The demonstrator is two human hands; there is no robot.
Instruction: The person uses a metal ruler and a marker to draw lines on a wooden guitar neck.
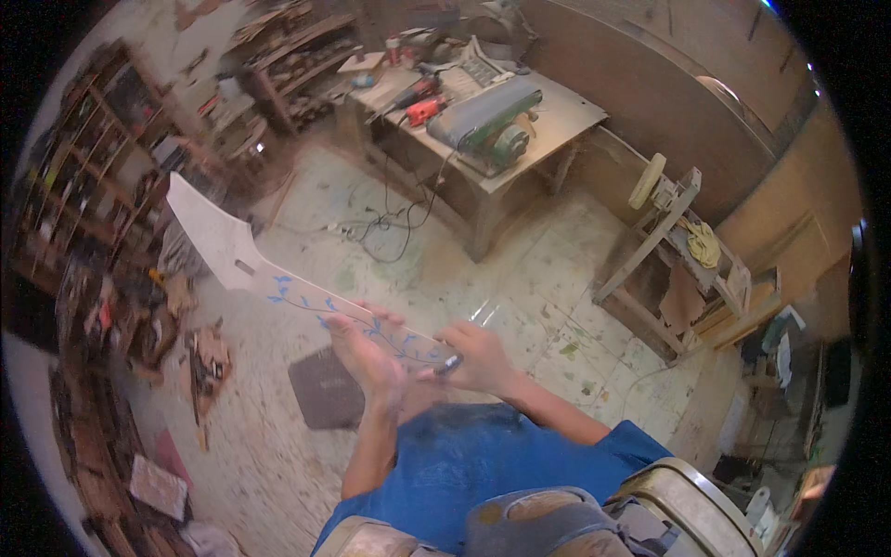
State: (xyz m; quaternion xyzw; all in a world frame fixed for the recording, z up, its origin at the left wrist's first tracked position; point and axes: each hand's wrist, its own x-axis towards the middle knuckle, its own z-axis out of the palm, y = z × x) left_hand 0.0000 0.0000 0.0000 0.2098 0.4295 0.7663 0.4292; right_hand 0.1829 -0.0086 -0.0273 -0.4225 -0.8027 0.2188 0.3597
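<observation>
Crossing left fingers (391,317), pale board (295,291), seemingly wooden

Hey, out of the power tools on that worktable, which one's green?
The belt sander, the largest, with a wide grey belt, on the right of the worktable. Its body is green; the two smaller handheld tools left of it show red instead.

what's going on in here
A person is holding a long, pale board painted or marked with blue leaves in both bare hands. The left hand holds it partway along, and the right hand grips the end nearest the body. A small dark thing shows at the right hand, too unclear to name. Beyond, a belt machine sits on a table.
</observation>
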